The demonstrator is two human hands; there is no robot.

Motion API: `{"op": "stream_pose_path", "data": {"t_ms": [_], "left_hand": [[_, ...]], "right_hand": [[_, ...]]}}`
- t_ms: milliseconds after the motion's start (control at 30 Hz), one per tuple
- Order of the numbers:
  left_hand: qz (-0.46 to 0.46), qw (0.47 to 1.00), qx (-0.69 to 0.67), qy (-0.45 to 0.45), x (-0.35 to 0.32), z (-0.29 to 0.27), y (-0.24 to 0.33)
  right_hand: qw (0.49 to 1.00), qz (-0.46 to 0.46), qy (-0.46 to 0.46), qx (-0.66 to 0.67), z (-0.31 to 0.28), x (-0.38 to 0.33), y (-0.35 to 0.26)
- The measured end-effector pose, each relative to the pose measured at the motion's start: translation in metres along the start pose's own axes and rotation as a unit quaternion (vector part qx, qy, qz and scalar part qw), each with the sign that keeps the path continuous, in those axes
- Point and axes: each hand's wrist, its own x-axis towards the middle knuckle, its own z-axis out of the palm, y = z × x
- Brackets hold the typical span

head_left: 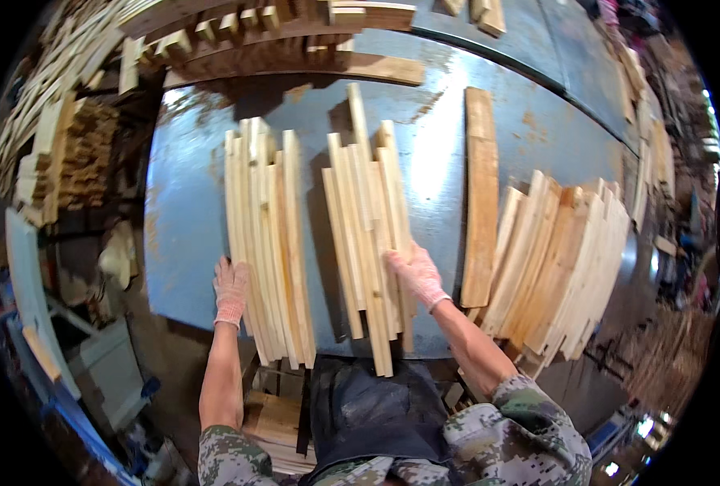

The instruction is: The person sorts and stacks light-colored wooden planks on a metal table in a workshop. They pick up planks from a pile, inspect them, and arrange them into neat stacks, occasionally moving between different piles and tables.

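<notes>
Strips of pale wood, middle bundle (360,219), lying lengthwise on a blue-grey metal-topped table (190,235), directly in front of the person. Ends uneven: one strip juts well past the others at the far end; at the near end, some run out over the table edge.

Right hand (417,275), in a pinkish glove: on the right side of the middle bundle, fingers over the outer strips. Cannot tell whether the grip is closed around any of them.

Left hand (230,290), gloved likewise: laid against the outer left side of a second, left bundle (267,235), fingers extended, not wrapped round a strip. Left bundle roughly parallel to the middle one, bare tabletop between them; near ends also past the edge.

To the right, apart from both bundles: a single browner board (480,198), then a wide group of strips (558,259), slanted, mixed pale and orange-brown.

Beyond, at the far side: long boards (376,69) with short blocks (206,32) over them. Left of the table, a stack of timber (89,154).

Person: dark apron (376,413), camouflage sleeves (530,429).
</notes>
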Motion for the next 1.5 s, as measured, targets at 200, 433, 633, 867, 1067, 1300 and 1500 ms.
{"op": "stream_pose_path", "data": {"t_ms": [200, 433, 633, 867, 1067, 1300, 1500], "left_hand": [[-0.032, 0.969, -0.244, 0.011, 0.013, -0.02, 0.004], [-0.104, 0.92, -0.375, 0.052, -0.011, -0.082, 0.034], [-0.117, 0.931, -0.343, 0.047, -0.006, -0.077, 0.033], [-0.123, 0.931, -0.331, 0.09, -0.008, -0.076, 0.035], [-0.154, 0.929, -0.322, 0.093, -0.005, -0.067, 0.03], [-0.255, 0.885, -0.379, 0.091, -0.012, -0.057, 0.036], [-0.283, 0.874, -0.387, 0.077, -0.029, -0.101, 0.078]], "right_hand": [[0.995, 0.026, -0.064, -0.077, 0.087, -0.006, -0.042], [0.994, -0.038, -0.057, -0.089, 0.04, 0.0, -0.022], [0.886, 0.054, 0.302, -0.347, -0.063, -0.016, 0.075], [0.888, 0.27, 0.203, -0.312, -0.104, -0.019, 0.065], [0.952, 0.109, 0.265, -0.111, -0.091, -0.043, 0.074], [0.964, 0.061, 0.197, 0.169, -0.016, -0.102, 0.103], [0.969, -0.025, 0.197, 0.144, -0.074, -0.079, 0.023]]}}
